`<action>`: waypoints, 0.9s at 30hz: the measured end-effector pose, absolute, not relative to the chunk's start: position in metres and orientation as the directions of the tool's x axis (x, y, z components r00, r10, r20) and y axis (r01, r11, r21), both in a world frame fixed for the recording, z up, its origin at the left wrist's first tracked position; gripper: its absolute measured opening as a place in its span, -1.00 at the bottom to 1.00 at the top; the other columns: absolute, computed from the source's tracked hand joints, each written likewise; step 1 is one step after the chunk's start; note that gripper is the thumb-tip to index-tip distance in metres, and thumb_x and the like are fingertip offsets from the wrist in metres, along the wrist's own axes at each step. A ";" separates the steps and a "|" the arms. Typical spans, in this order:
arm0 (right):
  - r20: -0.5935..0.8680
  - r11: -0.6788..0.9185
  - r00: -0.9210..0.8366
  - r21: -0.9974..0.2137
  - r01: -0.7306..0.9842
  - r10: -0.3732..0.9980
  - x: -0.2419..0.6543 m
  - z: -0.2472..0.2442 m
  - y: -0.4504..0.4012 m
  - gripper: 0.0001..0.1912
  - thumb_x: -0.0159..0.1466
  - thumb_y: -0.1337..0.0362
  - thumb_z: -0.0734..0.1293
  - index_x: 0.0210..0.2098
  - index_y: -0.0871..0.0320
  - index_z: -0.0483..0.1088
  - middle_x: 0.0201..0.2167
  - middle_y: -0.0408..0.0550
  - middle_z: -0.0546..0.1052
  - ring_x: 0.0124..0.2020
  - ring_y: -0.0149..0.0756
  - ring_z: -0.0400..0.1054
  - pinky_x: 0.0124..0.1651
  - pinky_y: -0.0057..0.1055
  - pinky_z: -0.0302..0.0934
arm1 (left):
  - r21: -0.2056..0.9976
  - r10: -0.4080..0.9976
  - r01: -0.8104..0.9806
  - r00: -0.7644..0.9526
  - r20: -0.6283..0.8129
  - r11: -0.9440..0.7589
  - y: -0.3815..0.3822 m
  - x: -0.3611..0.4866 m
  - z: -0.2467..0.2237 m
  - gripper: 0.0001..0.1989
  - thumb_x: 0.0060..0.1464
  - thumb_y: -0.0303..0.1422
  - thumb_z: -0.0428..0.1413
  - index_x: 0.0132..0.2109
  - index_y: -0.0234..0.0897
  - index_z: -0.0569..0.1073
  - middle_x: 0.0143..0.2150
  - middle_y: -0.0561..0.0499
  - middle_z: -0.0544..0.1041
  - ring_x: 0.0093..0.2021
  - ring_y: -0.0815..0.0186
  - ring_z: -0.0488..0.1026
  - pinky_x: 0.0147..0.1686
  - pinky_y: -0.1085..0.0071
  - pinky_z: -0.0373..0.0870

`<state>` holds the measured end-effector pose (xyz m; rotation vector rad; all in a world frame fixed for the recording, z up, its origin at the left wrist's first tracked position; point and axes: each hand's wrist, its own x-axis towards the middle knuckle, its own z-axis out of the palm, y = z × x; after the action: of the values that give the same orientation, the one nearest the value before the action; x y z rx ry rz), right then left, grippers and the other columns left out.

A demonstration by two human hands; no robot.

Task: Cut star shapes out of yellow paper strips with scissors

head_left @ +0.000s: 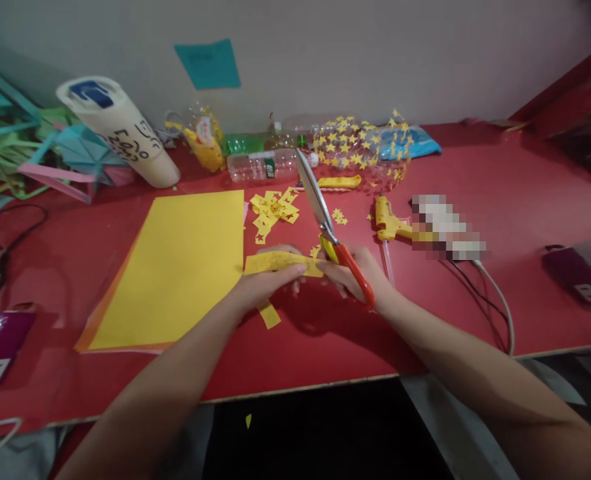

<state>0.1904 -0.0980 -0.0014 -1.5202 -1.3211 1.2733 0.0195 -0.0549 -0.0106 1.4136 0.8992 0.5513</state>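
Observation:
A yellow paper strip [275, 261] with faint marks on it is pinched by my left hand [275, 277], thumb on top. My right hand [358, 270] holds scissors [349, 265] with red and yellow handles, blades pointing up and away, and its fingertips touch the strip's right end. Beyond my hands lies a pile of yellow scraps [274, 210] with star-shaped holes. Small yellow stars [340, 217] rest right of the pile. Another yellow strip [269, 314] lies beneath my left hand.
Yellow paper sheets [175, 267] are stacked at left, near a white tumbler [120, 133]. A star-covered clear bottle [345, 143] and other bottles line the wall. At right are a yellow glue gun [392, 223], a power strip [450, 227] and cables.

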 end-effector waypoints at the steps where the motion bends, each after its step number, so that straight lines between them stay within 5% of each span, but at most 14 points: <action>1: -0.201 -0.191 -0.014 -0.949 0.252 0.980 0.190 -0.001 -0.098 -0.81 0.05 0.17 0.28 -0.54 0.14 0.22 -0.74 -0.31 0.25 -0.81 -0.56 0.06 -0.74 -0.56 -0.04 | 0.980 0.787 0.163 0.588 -0.187 0.111 -0.055 0.019 -0.011 -0.82 -0.03 -0.22 0.11 -0.44 -0.24 0.41 -0.58 0.09 0.45 -0.53 0.42 0.38 -0.37 0.40 0.38; 11: -0.138 -0.139 0.023 -0.952 0.271 0.990 0.187 -0.001 -0.100 -0.69 0.06 0.05 0.31 -0.53 0.14 0.20 -0.72 -0.27 0.29 -0.79 -0.54 0.06 -0.71 -0.52 -0.06 | 0.880 0.750 0.446 0.523 -0.404 0.163 -0.055 0.014 -0.014 -0.58 0.02 0.00 -0.01 -0.56 -0.23 0.38 -0.47 -0.01 0.49 -0.36 0.30 0.42 -0.26 0.30 0.36; 21: -0.142 -0.024 -0.165 -0.823 0.567 0.976 0.201 0.002 -0.099 -0.54 0.07 -0.16 0.24 -0.49 0.16 0.25 -0.62 -0.20 0.24 -0.60 -0.44 0.09 -0.52 -0.45 0.00 | 0.998 0.985 0.060 0.166 -0.041 0.031 -0.033 0.011 -0.020 -0.64 0.06 -0.09 -0.08 -0.46 -0.25 0.38 -0.56 0.06 0.38 -0.50 0.43 0.31 -0.37 0.43 0.30; 27: -0.214 0.014 -0.238 -0.715 0.699 0.947 0.204 -0.001 -0.100 -0.49 0.08 -0.22 0.21 -0.55 0.14 0.18 -0.61 -0.20 0.21 -0.56 -0.42 0.06 -0.49 -0.44 -0.03 | 0.999 0.998 0.030 0.059 0.016 -0.018 -0.030 0.007 -0.017 -0.63 0.09 -0.09 -0.10 -0.48 -0.24 0.36 -0.57 0.07 0.37 -0.50 0.44 0.31 -0.39 0.45 0.29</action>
<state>0.2038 -0.0998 -0.0012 -1.6926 -1.9719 1.0632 0.0072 -0.0304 -0.0170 1.2711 1.1801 1.1634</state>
